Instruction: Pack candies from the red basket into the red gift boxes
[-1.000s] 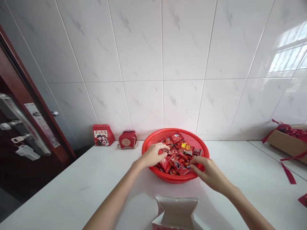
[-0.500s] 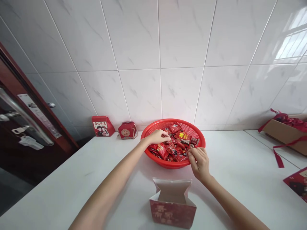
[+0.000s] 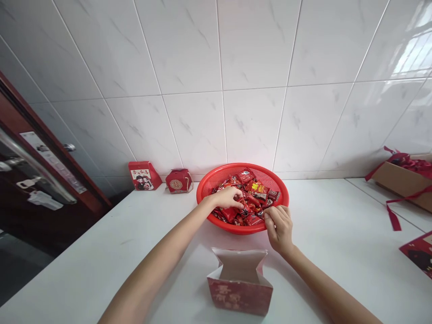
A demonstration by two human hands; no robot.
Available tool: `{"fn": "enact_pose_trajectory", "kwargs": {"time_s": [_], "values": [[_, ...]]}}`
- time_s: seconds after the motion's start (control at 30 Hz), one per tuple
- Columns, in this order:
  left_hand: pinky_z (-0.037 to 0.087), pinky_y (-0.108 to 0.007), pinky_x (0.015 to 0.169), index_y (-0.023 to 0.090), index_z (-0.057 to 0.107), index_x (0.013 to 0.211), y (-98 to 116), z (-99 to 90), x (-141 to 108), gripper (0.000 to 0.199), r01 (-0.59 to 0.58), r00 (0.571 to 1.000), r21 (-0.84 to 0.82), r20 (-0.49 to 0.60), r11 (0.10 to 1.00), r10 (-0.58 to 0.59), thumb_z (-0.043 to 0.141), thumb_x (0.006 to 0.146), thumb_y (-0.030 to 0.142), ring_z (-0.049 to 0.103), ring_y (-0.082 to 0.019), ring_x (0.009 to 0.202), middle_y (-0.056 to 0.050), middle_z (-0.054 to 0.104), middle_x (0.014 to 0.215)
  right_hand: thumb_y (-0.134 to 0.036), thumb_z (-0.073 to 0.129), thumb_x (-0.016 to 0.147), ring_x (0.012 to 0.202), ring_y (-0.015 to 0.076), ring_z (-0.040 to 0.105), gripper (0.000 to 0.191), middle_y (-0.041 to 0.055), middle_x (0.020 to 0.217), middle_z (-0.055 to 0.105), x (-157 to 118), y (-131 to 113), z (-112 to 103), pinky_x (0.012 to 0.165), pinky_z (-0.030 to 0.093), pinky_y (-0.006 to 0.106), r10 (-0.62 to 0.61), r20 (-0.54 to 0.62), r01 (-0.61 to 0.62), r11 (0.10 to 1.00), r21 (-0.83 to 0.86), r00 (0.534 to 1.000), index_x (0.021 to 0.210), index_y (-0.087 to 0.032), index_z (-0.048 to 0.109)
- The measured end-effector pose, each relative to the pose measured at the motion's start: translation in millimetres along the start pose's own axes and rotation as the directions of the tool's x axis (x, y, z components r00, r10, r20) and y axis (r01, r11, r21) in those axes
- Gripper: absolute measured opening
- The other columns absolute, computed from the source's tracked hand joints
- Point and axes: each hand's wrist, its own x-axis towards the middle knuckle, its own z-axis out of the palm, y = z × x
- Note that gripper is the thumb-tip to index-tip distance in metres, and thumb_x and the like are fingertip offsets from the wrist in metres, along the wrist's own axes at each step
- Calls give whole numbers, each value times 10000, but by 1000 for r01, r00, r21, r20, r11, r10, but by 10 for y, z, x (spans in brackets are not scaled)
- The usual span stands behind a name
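Note:
A red plastic basket (image 3: 243, 230), with a perforated wall, holds many small red-wrapped candies (image 3: 259, 189). Over its left side reaches my left hand (image 3: 227, 198), thumb and fingers apart and bent down against the candies; nothing is visibly gripped, though the fingertips are partly hidden. At the basket's front right rim, my right hand (image 3: 280, 227) is closed, its fingers curled over the edge. In front of the basket a red paper box (image 3: 240, 294) stands upright, its top open and its inside showing white-grey.
By the wall at the left stand a red box with cartoon figures (image 3: 143, 176) and a small red box with a cord handle (image 3: 178, 182). A cardboard box with red ribbons (image 3: 401, 184) is at the right, near a red printed piece (image 3: 420, 254). A door (image 3: 43, 171) stands far left.
My left hand has moved slightly right and down into the candies, and its thumb and fingers have parted. My right hand stays on the rim. The view has shifted slightly.

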Motion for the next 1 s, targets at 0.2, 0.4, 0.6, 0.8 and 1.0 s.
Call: {"fn": "enact_pose_trajectory", "kwargs": {"time_s": [0.2,0.4,0.6,0.8,1.0], "values": [[472,-290,708,203,656,786,-1,3,-23,140,3,991,-25,-134,1000,-6,709,758,329,620,-195,721,16,640,705,-144,379,985,623,191,484,263,10,664,594,-32,-21,5,752,394,376,25,9,-25,1000,1,1000,771,-239,500],[508,-368,967,179,705,1038,-8,-13,-47,275,16,952,-51,-304,999,-31,637,825,337,680,-260,1036,-72,756,1080,-174,359,989,636,195,491,276,19,675,606,-7,-10,-1,756,391,380,47,31,-48,999,4,998,760,-240,499],[527,-362,981,176,696,1033,-40,-41,-31,242,19,919,-88,-392,996,-53,596,866,319,687,-245,1038,-66,757,1057,-200,365,976,654,202,541,287,45,697,654,26,18,-1,759,407,387,84,104,-82,996,-24,991,743,-233,529],[534,-379,951,190,711,1007,-53,-51,-41,226,41,923,-87,-379,995,-71,651,831,318,687,-272,1039,-63,762,1046,-230,495,946,742,188,649,183,32,815,725,453,130,-220,709,462,303,232,462,-148,966,-210,856,831,-228,638],[527,-352,905,188,700,958,-47,-55,-35,185,28,915,-80,-399,996,-58,624,845,312,688,-242,946,-47,753,964,-20,704,717,915,300,671,193,86,763,705,1027,419,-190,813,467,384,376,643,-60,887,-457,667,678,-193,628]]}}
